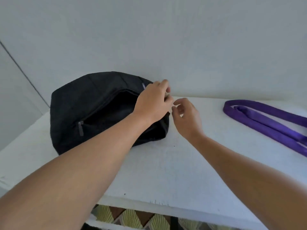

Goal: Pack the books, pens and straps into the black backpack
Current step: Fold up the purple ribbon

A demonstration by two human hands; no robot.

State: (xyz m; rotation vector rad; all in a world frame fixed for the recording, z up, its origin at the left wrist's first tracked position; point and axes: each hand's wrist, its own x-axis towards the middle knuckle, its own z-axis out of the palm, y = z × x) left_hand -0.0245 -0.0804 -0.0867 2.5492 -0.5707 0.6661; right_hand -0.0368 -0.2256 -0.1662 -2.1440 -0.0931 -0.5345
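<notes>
Both hands work at the right end of the black backpack (93, 110), which lies on its side on the white desk (166, 171) against the wall. One grip, the left hand (152, 103), reaches across the open mouth of the bag with its fingers curled over the far right edge, seemingly pinching the fabric or a zip tab there; what exactly it holds I cannot tell. The right hand (186, 117) hovers just beside it, fingers loosely bent and holding nothing that I can see.

A purple strap (262, 120) lies folded on the desk, well apart to the right, not yet packed.

From here the risk seems to be the soft bag sagging shut or sliding along the smooth desk if the left hand lets go, since nothing else props the opening. The strap is long and floppy, so it could snag on the zip or spill over the rim.

No books or pens are in sight; they may be inside the dark opening, which shows nothing. The strap runs off the right edge, and the fingertips hide their contact point.
</notes>
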